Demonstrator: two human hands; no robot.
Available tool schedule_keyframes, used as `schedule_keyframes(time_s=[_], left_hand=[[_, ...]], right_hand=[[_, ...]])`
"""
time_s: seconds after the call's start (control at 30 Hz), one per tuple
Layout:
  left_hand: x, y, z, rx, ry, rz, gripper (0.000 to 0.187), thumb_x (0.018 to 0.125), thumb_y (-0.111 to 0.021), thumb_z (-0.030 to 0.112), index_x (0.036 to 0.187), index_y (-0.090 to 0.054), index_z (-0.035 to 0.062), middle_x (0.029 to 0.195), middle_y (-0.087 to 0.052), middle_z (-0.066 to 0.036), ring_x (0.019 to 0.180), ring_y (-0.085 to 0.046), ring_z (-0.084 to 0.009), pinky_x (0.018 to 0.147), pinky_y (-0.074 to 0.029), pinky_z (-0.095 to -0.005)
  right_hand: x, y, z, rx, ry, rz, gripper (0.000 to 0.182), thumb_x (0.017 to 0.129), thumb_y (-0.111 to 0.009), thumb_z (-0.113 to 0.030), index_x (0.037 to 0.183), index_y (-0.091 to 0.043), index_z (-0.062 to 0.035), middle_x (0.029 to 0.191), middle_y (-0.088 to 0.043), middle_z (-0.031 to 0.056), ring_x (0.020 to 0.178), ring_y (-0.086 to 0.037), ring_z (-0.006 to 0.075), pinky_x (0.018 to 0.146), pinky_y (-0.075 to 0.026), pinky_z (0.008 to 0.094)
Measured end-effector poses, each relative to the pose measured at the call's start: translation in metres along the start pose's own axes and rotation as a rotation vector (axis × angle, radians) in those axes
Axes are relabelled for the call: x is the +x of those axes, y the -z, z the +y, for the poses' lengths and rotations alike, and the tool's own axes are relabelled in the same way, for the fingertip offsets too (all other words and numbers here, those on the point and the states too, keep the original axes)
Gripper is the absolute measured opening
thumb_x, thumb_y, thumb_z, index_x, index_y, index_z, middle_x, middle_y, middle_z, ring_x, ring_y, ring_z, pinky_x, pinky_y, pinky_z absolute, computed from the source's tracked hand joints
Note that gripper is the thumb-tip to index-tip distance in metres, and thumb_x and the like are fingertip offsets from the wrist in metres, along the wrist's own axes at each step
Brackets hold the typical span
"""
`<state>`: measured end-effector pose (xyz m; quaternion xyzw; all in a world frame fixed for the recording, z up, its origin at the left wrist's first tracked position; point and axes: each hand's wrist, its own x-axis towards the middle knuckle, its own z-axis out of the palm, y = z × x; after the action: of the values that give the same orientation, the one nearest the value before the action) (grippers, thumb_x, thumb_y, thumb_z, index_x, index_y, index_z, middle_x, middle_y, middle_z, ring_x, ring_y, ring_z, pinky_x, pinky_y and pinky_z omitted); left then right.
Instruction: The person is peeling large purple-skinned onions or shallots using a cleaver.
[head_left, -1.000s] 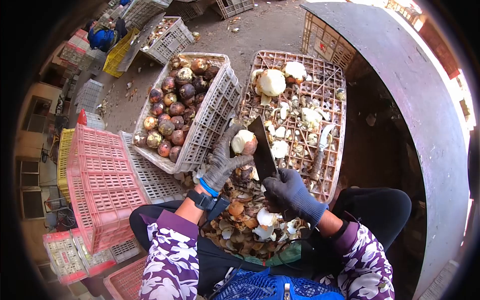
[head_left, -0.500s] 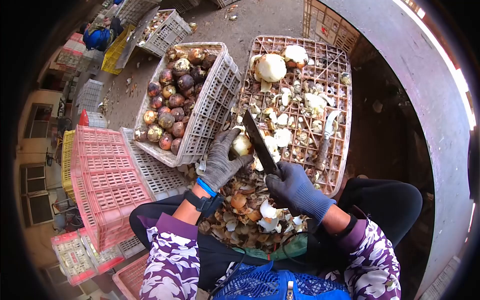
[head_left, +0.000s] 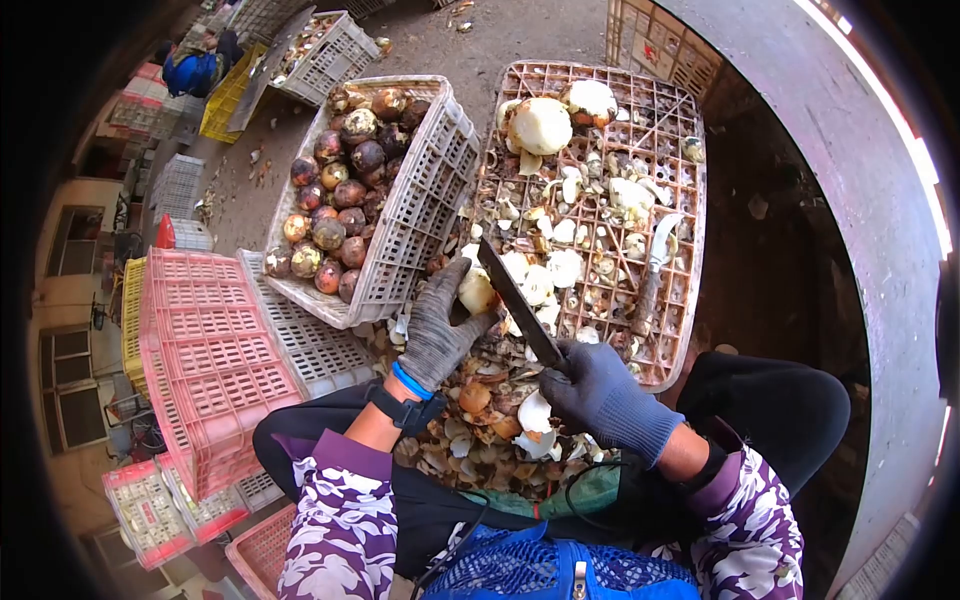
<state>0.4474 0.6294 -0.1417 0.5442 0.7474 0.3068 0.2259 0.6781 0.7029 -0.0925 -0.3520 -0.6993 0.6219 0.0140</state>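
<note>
My left hand (head_left: pixel 443 318), in a grey glove, is wrapped round a pale, partly peeled bulb (head_left: pixel 477 290) near the left edge of an upturned pinkish crate (head_left: pixel 690 290). My right hand (head_left: pixel 600 388), gloved in dark blue, grips a knife (head_left: pixel 518 302) by its handle. The broad dark blade slants up and left, its edge close beside the bulb. White trimmings (head_left: pixel 565 268) and scraps are scattered over the crate's grid top. Two large peeled bulbs (head_left: pixel 540 127) sit at its far end. A second, hooked knife (head_left: pixel 655 270) lies toward its right side.
A tilted crate (head_left: pixel 440 130) of dark round bulbs (head_left: pixel 350 193) stands at left. Peelings (head_left: pixel 460 440) are heaped between my knees. Pink crates (head_left: pixel 215 350) stack at far left, and a grey metal panel (head_left: pixel 800 150) runs along the right. Someone in blue (head_left: pixel 195 72) is in the background.
The knife and my right hand have shifted slightly down and to the right. My left hand still holds the bulb in nearly the same place, and the view has tilted a little.
</note>
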Motion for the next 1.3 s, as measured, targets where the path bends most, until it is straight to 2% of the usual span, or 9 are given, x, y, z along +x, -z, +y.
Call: schedule_keyframes(time_s=[0.17,0.27,0.47,0.57,0.67,0.87,1.1,1.2,1.3], left_hand=[[0.002,0.003,0.004,0.086,-0.037,0.014,0.070,0.069,-0.080,0.018,0.127,-0.048,-0.0039,0.121,-0.055,-0.021,0.113,-0.054,-0.0327,0.099,-0.041,-0.0389],[0.000,-0.001,-0.002,0.036,-0.029,0.017,0.069,0.067,-0.075,0.005,0.130,-0.047,-0.0013,0.123,-0.054,-0.017,0.113,-0.054,-0.0255,0.097,-0.044,-0.0341],[0.002,-0.002,-0.001,0.130,-0.064,0.027,0.072,0.066,-0.078,0.010,0.129,-0.047,-0.0021,0.122,-0.054,-0.019,0.113,-0.054,-0.0301,0.097,-0.043,-0.0359],[0.003,0.000,0.004,0.108,-0.043,0.019,0.071,0.067,-0.078,0.011,0.129,-0.047,-0.0023,0.123,-0.054,-0.020,0.114,-0.054,-0.0315,0.099,-0.042,-0.0367],[0.002,0.000,0.003,0.143,-0.059,0.019,0.071,0.067,-0.078,0.013,0.130,-0.048,-0.0022,0.124,-0.054,-0.020,0.115,-0.053,-0.0322,0.099,-0.041,-0.0376],[0.000,0.005,0.010,0.094,-0.037,-0.005,0.071,0.068,-0.078,0.016,0.129,-0.047,-0.0045,0.129,-0.049,-0.024,0.119,-0.049,-0.0361,0.102,-0.039,-0.0398],[-0.001,-0.005,0.021,0.477,0.052,-0.115,0.088,0.067,-0.076,0.021,0.137,-0.031,-0.0065,0.135,-0.037,-0.030,0.124,-0.040,-0.0424,0.106,-0.033,-0.0440],[0.002,-0.009,0.013,0.521,0.045,-0.093,0.083,0.067,-0.076,0.023,0.133,-0.035,-0.0073,0.131,-0.040,-0.030,0.122,-0.041,-0.0424,0.106,-0.034,-0.0451],[0.007,-0.001,0.003,0.297,-0.027,-0.038,0.076,0.065,-0.079,0.020,0.128,-0.042,-0.0046,0.123,-0.049,-0.025,0.115,-0.050,-0.0363,0.100,-0.040,-0.0425]], right_hand=[[0.001,0.005,-0.005,-0.082,-0.030,-0.053,0.028,0.082,-0.056,-0.023,0.077,-0.056,0.0050,0.068,-0.059,0.0260,0.070,-0.061,0.0419,0.068,-0.049,0.0476],[0.002,0.005,-0.009,-0.110,0.001,-0.021,0.027,0.083,-0.055,-0.021,0.076,-0.056,0.0048,0.070,-0.058,0.0269,0.072,-0.060,0.0424,0.069,-0.048,0.0479],[0.017,0.000,-0.019,-0.278,0.097,0.044,0.026,0.083,-0.055,-0.020,0.077,-0.055,0.0054,0.076,-0.059,0.0287,0.079,-0.060,0.0430,0.074,-0.047,0.0489],[0.033,-0.013,-0.001,-0.359,0.320,0.268,0.029,0.081,-0.057,-0.020,0.070,-0.057,0.0062,0.055,-0.056,0.0205,0.054,-0.061,0.0345,0.057,-0.049,0.0417],[0.047,0.000,-0.018,-0.204,-0.006,-0.047,0.029,0.080,-0.058,-0.021,0.079,-0.059,0.0082,0.081,-0.060,0.0302,0.083,-0.060,0.0435,0.077,-0.048,0.0478],[0.069,-0.005,-0.022,-0.296,0.014,-0.008,0.033,0.080,-0.058,-0.024,0.082,-0.064,0.0083,0.082,-0.061,0.0311,0.083,-0.062,0.0433,0.078,-0.049,0.0462],[0.070,-0.033,-0.010,-0.350,0.059,0.135,0.033,0.083,-0.058,-0.028,0.086,-0.061,0.0045,0.086,-0.062,0.0265,0.087,-0.061,0.0407,0.080,-0.048,0.0456],[0.067,-0.033,-0.010,-0.373,0.059,0.140,0.029,0.082,-0.057,-0.022,0.087,-0.063,0.0063,0.088,-0.063,0.0282,0.087,-0.063,0.0406,0.080,-0.050,0.0453],[0.066,-0.031,-0.009,-0.372,0.061,0.145,0.031,0.082,-0.057,-0.023,0.088,-0.062,0.0067,0.088,-0.063,0.0283,0.088,-0.062,0.0406,0.081,-0.049,0.0452]])
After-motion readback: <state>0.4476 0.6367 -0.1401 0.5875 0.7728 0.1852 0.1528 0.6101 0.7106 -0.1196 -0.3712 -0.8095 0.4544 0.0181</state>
